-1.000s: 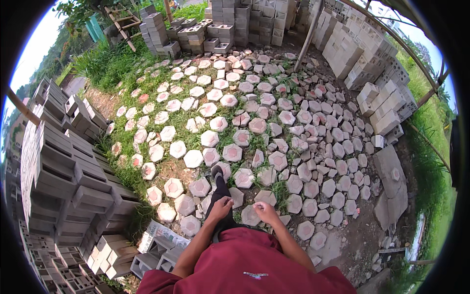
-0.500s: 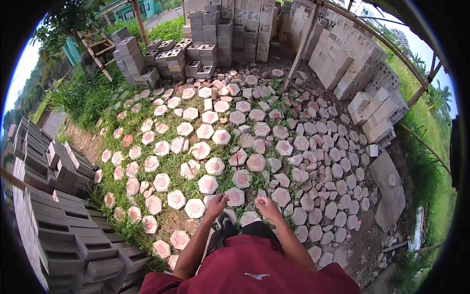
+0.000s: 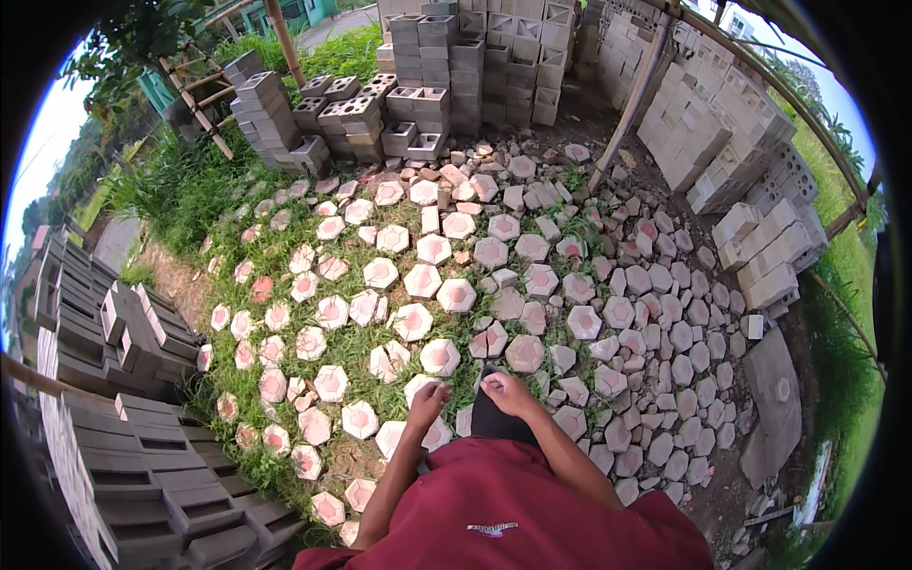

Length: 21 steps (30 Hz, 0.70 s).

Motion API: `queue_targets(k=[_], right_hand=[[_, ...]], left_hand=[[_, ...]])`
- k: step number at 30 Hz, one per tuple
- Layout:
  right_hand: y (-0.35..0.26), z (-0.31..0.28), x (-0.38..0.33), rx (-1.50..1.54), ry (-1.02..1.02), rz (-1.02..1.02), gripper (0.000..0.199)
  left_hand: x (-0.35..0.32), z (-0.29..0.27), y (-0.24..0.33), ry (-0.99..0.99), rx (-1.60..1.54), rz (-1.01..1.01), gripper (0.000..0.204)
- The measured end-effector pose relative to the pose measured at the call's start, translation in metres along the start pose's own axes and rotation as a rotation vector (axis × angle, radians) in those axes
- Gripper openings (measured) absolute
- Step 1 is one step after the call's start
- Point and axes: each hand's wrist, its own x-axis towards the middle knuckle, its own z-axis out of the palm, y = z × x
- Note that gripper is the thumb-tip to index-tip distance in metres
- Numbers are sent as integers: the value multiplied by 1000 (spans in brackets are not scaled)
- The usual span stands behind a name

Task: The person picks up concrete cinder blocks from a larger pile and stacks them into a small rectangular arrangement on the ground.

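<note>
Both hands hang low at 6 o'clock, left hand (image 3: pixel 429 392) and right hand (image 3: pixel 506 391) with fingers curled on nothing; nearest paver (image 3: pixel 439 356) lies at 12 o'clock in grass; likely heavy, stiff, gritty concrete; best gripped by opposite edges.

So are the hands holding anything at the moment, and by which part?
It cannot be told. Left hand and right hand are curled low in front of the body above the hexagonal pavers, fingers bent; no held thing shows clearly.
</note>
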Motion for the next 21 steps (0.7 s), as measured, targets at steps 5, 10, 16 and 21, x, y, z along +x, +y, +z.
queue_targets(k=[5, 10, 16, 21], right_hand=[[-12, -71, 131, -143, -62, -92, 33], [-36, -134, 240, -57, 17, -22, 33], [-18, -141, 337, 90, 50, 20, 30], [-18, -147, 441, 55, -37, 139, 31]], left_hand=[[111, 2, 69, 117, 32, 52, 32], [203, 23, 130, 140, -24, 116, 29], [310, 34, 167, 76, -148, 60, 27], [440, 7, 217, 39, -172, -6, 26]])
